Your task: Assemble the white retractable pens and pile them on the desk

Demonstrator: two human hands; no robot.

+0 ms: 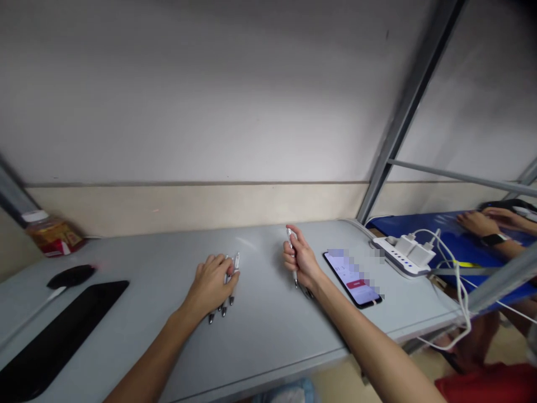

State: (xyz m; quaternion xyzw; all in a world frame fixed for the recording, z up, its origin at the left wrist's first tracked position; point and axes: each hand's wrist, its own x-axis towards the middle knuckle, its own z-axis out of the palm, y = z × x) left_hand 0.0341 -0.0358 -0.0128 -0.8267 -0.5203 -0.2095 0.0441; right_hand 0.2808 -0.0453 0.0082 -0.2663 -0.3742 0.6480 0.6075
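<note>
Pens lay gathered under the left hand, which rested palm-down on the grey table a little toward nine o'clock from the table's middle. Its fingers were curled together over the bundle of pens, with the thumb pressed along the bundle's side. The white barrels and silver tips stuck out from beneath the palm toward six o'clock, and one cap end showed past the fingers at twelve. The right hand sat near it at three o'clock, apart from it and raised on its wrist. Its fingers were clamped on a single pen, held nearly upright with one end above the fist and the tip just off the table. A phone with a lit screen lay flat just beside that hand, at three o'clock from it. Beyond the phone, at about two o'clock, a white power strip carried two plugs and loose white cables. At the far nine o'clock end of the table lay a black mat, a dark mouse and a jar by the wall. At the far three o'clock edge, another person's hand, its wrist bearing a watch, rested on a blue surface.
</note>
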